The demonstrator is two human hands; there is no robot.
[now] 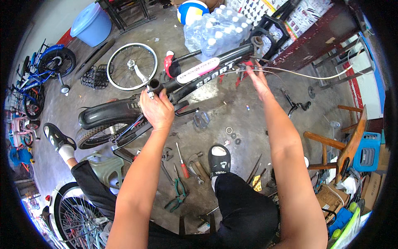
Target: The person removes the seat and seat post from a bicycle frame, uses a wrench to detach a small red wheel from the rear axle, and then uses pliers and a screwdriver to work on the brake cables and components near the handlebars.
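Note:
A black bicycle frame (226,66) with a pink-and-white label lies at a slant across the middle, its rear wheel and black mudguard (110,113) on the left. My left hand (158,108) is closed around the frame by the open top of the seat tube (155,86). Beneath the front end of the frame, my right hand (258,81) has its fingers bent close to a pale cable (306,76) and a red part (248,63). What those fingers grip is too small to make out. The cable runs off to the right.
On the floor lie a screwdriver (182,162), green-handled pliers (177,193), a hammer (198,165), a pedal (201,119) and a loose wheel (132,66). Packed water bottles (217,33) stand behind the frame. A wooden chair (352,141) is at right, a spoked wheel (76,216) at lower left.

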